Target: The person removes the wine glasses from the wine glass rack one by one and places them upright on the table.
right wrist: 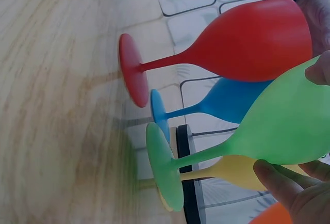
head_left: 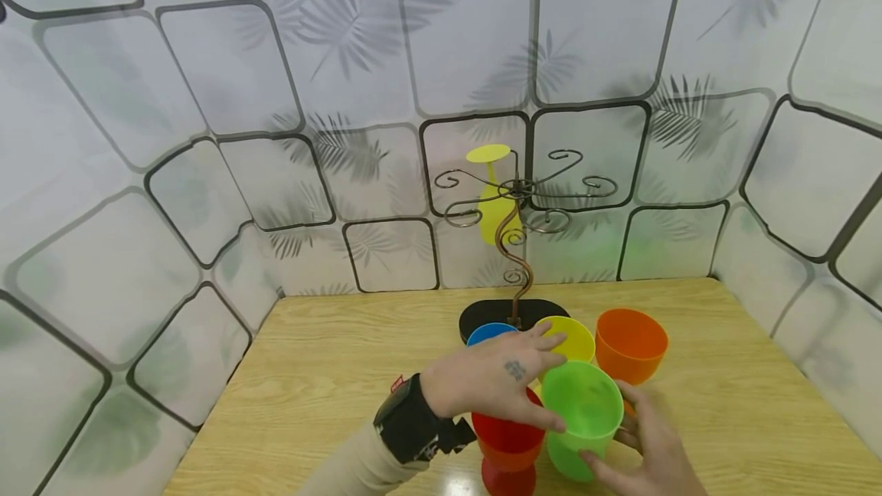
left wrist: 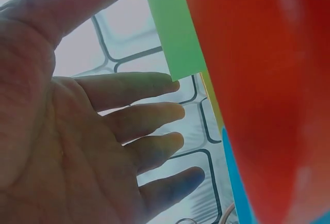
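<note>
A green plastic goblet (head_left: 582, 404) stands at the front, its stem and foot visible in the right wrist view. My right hand (head_left: 651, 442) holds its bowl from the right, thumb at the front and fingers along the side. From the left my left hand (head_left: 506, 373) reaches across, fingers spread and fairly straight, thumb tip right at the green rim. Beneath that hand is a red goblet (right wrist: 252, 43), its mouth partly hidden in the head view. Blue (head_left: 492, 331) and yellow (head_left: 572, 339) goblets stand behind, and an orange goblet (head_left: 630, 347) is to the right.
Behind the goblets, a metal rack (head_left: 524, 262) with curled arms rises from a black base (head_left: 475, 316). Another yellow goblet (head_left: 494, 217) hangs upside down from it. The wooden table (head_left: 331, 358) ends at a patterned cloth backdrop (head_left: 386, 251).
</note>
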Available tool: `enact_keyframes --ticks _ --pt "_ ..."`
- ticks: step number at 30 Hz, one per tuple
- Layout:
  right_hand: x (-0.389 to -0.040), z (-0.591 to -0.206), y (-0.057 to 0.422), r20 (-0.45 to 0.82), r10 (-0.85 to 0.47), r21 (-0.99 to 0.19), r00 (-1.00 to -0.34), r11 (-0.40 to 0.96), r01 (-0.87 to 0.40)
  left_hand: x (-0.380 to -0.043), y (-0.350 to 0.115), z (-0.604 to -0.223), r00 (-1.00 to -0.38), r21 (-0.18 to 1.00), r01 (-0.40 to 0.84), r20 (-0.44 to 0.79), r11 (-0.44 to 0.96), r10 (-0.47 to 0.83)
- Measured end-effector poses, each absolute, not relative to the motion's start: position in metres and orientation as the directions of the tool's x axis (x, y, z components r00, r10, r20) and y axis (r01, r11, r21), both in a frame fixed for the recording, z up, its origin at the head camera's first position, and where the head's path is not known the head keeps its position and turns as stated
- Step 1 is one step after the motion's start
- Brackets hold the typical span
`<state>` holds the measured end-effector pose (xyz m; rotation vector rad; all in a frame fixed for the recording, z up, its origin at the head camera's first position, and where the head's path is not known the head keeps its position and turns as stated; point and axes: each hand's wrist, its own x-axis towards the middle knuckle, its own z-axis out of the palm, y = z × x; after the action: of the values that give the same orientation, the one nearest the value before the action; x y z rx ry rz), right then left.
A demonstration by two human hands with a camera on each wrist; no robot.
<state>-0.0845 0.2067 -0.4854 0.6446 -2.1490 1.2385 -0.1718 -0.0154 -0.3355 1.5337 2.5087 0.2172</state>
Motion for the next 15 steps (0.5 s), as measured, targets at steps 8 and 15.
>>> enact_keyframes --ticks 8,15 --pt "-0.0793 -0.4843 0.2014 0.588 -0.079 -0.676 -0.805 0.499 -0.542 -0.1719 -0.0154 -0.3397 -0.450 0.212 0.860 -0.115 0.464 0.886" --pt "-0.0770 -0.4845 0.1991 0.515 -0.050 -0.723 -0.856 0.511 -0.464 -0.1717 -0.0146 -0.3426 -0.451 0.194 0.861 -0.136 0.470 0.882"
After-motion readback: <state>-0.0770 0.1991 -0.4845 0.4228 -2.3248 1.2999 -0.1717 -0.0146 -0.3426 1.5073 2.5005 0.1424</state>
